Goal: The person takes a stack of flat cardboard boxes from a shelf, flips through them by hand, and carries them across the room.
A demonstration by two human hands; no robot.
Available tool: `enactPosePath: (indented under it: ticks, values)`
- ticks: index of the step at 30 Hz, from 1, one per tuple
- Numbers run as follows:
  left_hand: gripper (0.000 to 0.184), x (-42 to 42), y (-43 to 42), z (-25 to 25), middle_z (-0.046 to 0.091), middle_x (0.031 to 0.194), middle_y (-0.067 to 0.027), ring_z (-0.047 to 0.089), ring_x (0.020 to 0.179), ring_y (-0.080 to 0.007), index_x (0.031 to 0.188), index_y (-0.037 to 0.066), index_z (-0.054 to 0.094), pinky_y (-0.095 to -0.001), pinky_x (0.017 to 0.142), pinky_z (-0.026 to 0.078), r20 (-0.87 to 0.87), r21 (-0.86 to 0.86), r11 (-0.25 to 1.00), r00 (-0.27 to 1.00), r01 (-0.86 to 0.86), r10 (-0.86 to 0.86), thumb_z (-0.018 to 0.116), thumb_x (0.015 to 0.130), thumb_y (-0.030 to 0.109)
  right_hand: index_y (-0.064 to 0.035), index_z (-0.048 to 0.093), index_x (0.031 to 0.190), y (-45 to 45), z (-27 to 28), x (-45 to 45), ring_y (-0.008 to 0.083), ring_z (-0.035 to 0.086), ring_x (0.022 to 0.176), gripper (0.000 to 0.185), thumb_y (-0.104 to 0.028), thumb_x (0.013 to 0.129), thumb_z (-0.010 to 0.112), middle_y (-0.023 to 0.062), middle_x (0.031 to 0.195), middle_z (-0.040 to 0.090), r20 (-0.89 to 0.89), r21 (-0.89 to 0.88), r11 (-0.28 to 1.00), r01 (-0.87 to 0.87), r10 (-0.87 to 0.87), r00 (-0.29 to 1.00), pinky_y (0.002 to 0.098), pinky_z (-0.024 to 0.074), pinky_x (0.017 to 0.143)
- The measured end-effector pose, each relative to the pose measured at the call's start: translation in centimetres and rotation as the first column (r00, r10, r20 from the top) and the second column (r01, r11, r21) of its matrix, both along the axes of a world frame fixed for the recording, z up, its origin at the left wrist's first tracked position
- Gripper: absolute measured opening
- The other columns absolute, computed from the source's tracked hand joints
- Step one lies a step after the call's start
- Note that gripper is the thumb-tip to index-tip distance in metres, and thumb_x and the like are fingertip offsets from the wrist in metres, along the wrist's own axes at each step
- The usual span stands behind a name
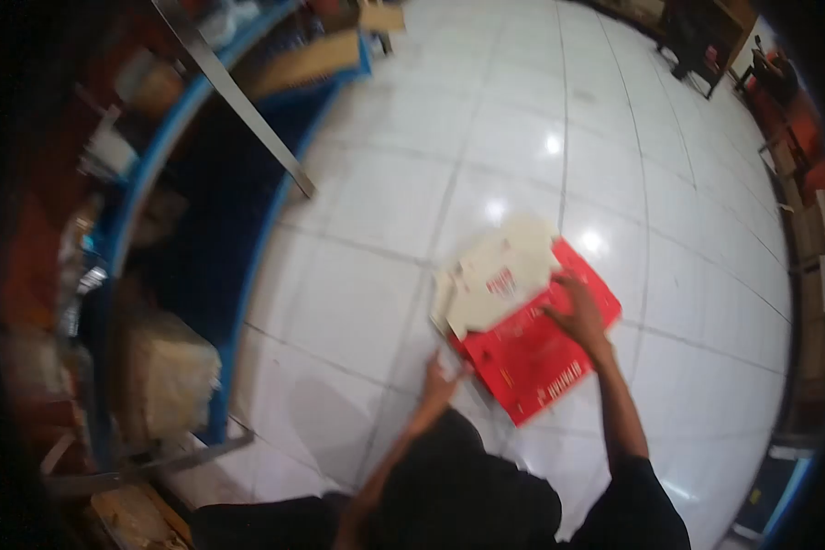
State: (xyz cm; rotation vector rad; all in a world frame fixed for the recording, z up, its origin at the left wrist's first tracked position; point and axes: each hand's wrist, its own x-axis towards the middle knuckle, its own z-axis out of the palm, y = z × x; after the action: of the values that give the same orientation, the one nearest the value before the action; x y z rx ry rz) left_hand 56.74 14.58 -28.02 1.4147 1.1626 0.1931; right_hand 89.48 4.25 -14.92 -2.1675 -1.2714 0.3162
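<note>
A flat red printed cardboard box (522, 367) with white lettering lies low over the white tiles. Against its far left side is a cream flattened box (500, 280) with tabbed edges and a small red print; it partly overlaps the red one. My right hand (577, 310) rests on the red cardboard near the cream edge, thumb and fingers spread. At the near left corner of the red cardboard is my left hand (442, 380). Its fingers are blurred at the edge, and whether they grip it is unclear.
A blue-edged shelf (270, 220) runs along the left, with a metal post (247, 115) in front. A wrapped package (170, 376) sits on its lower level. Brown cardboard (307, 64) lies at the far end. A dark chair (697, 46) stands at the back right, and boxes (811, 234) line the right side.
</note>
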Motion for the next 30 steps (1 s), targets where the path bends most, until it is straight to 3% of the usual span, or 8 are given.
enactPosePath:
  ticks: [3,6,8,12,18,23,28,30]
  values:
    - [0.13,2.2,-3.9,-2.2,0.024,0.161,-0.0326,0.036,0.145,-0.0435,0.163,-0.004,0.008,-0.0475,0.118,0.038,0.071,-0.149,0.964,0.97,-0.219,0.231,0.089,0.078,0.052,-0.0032,0.053,0.145,-1.4,-1.9,9.6,0.039,0.044,0.146,0.072,-0.042,0.09,0.079,0.0239,0.151,0.053,0.098,-0.082,0.926,0.369,-0.361,0.928,0.0488,0.0392,0.119]
    - [0.123,5.1,-6.5,1.6,0.026,0.162,-0.0302,0.035,0.146,-0.0423,0.163,-0.004,0.008,-0.0482,0.121,0.032,-0.144,-0.075,0.972,0.967,-0.223,0.211,0.088,0.082,0.044,-0.0016,0.048,0.149,-2.4,-5.8,14.0,0.0414,0.049,0.141,0.078,-0.057,0.096,0.063,0.0277,0.154,0.048,-0.262,-0.209,0.929,0.306,-0.354,0.898,0.0443,0.0411,0.117]
    - [0.118,6.6,-7.9,5.8,0.028,0.161,-0.027,0.037,0.146,-0.0388,0.162,-0.005,0.011,-0.0473,0.12,0.033,0.142,-0.129,0.964,0.958,-0.233,0.25,0.087,0.083,0.039,-0.0018,0.047,0.15,-2.5,-9.4,13.3,0.042,0.053,0.136,0.082,-0.06,0.095,0.063,0.0286,0.149,0.052,0.037,-0.289,0.94,0.18,-0.177,0.984,0.046,0.0425,0.115]
    - [0.11,7.0,-9.6,2.1,0.037,0.157,-0.022,0.042,0.142,-0.0344,0.16,-0.003,0.02,-0.0456,0.118,0.036,0.424,-0.046,0.978,0.883,-0.203,0.203,0.088,0.083,0.035,0.0029,0.048,0.148,-3.2,-6.7,7.5,0.0446,0.058,0.128,0.093,-0.064,0.088,0.07,0.0298,0.139,0.059,-0.151,-0.253,0.955,0.157,-0.199,0.968,0.0491,0.0449,0.112]
    - [0.098,7.1,-5.8,-0.1,0.049,0.15,-0.0189,0.051,0.136,-0.0331,0.157,0.003,0.033,-0.0461,0.113,0.042,0.153,-0.214,0.786,0.775,-0.579,0.613,0.088,0.083,0.036,0.0048,0.046,0.15,-3.4,-7.3,4.5,0.0426,0.057,0.13,0.109,-0.073,0.079,0.074,0.0318,0.137,0.058,-0.279,-0.277,0.959,0.057,-0.137,0.95,0.0498,0.0471,0.11]
    - [0.086,5.0,-0.9,5.5,0.056,0.145,-0.0132,0.057,0.13,-0.0314,0.152,0.005,0.042,-0.0481,0.107,0.048,-0.129,-0.653,0.622,0.872,-0.433,0.473,0.081,0.088,0.048,0.0039,0.049,0.147,-1.4,-5.7,2.0,0.0462,0.05,0.136,0.113,-0.08,0.075,0.072,0.0302,0.144,0.052,-0.233,-0.462,0.841,0.281,-0.421,0.876,0.0584,0.0457,0.108]
    - [0.069,5.4,-0.5,11.4,0.068,0.129,-0.0083,0.067,0.115,-0.0256,0.146,0.007,0.051,-0.0422,0.096,0.055,0.189,-0.883,0.469,0.896,-0.025,0.402,0.078,0.092,0.043,0.0051,0.052,0.138,-2.2,-7.7,1.3,0.0466,0.039,0.141,0.107,-0.08,0.076,0.072,0.028,0.155,0.038,-0.012,-0.417,0.843,0.34,-0.379,0.925,0.0635,0.0458,0.105]
    - [0.066,5.2,-1.3,6.4,0.068,0.127,-0.0109,0.067,0.112,-0.0236,0.142,0.003,0.053,-0.0407,0.096,0.055,0.266,-0.597,0.794,0.905,-0.115,0.331,0.082,0.089,0.031,0.0064,0.051,0.139,-2.4,-7.4,1.1,0.0493,0.04,0.141,0.106,-0.078,0.078,0.072,0.028,0.154,0.038,-0.055,-0.382,0.861,0.335,-0.383,0.922,0.0615,0.0448,0.108]
